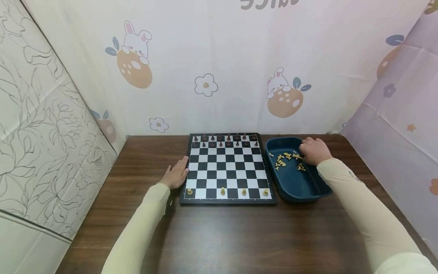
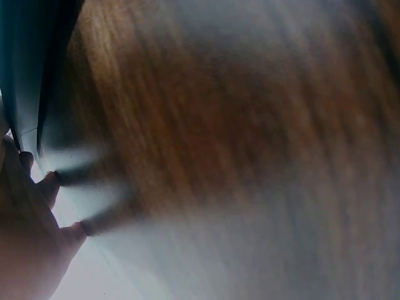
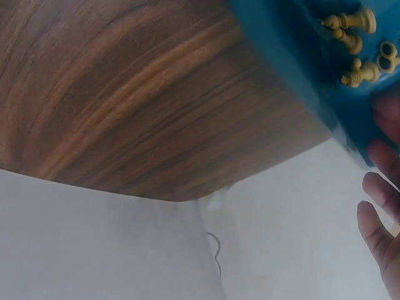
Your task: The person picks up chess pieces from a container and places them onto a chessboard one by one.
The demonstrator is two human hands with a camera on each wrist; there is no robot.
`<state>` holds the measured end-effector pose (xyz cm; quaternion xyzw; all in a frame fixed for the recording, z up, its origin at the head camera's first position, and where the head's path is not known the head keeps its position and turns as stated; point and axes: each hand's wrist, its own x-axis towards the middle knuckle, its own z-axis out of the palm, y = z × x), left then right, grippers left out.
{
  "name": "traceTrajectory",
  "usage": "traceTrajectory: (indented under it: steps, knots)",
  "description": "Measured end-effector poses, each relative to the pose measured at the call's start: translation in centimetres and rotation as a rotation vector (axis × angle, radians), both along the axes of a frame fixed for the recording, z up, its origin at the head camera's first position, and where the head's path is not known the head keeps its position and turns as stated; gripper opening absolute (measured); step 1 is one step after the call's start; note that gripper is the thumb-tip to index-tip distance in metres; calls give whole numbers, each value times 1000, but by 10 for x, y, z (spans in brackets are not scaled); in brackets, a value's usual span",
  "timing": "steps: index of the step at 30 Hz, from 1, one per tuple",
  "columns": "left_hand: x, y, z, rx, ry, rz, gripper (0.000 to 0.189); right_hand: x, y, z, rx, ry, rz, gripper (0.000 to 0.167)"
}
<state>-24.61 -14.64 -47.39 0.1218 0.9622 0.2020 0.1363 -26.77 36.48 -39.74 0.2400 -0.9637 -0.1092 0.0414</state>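
A black-and-white chessboard [image 1: 216, 166] lies on the table, with dark reddish chess pieces [image 1: 220, 144] in its two farthest rows. Several pale yellow chess pieces [image 1: 222, 191] stand along the nearest row. My left hand [image 1: 176, 174] rests by the board's left edge, fingers extended with the fingertips at its frame. To the right, my right hand [image 1: 315, 151] reaches over the far right part of a blue tray [image 1: 297, 186]. Loose yellow chess pieces [image 3: 359, 74] lie in the tray close to its fingers [image 3: 382, 190]. Whether those fingers hold a piece, I cannot tell.
The dark brown wooden table [image 1: 219, 236] runs back to a printed curtain [image 1: 232, 106]. A second curtain [image 1: 393, 114] hangs on the right, and a floral panel [image 1: 51, 110] borders the left. The tray stands next to the board's right edge, with a divider on its right side.
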Motion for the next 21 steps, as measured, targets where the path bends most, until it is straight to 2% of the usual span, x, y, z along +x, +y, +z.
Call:
traceTrajectory:
  steps: [8,15,21]
  knots:
    - [1,0,2,8,13,1,58,-10,-6,-14,49,30,9,17]
    - [1,-2,2,13,12,4,58,-14,-16,-16,105,24,-28,12]
    - [1,0,0,11,10,11,57,-15,-17,-24,174,3,-65,11]
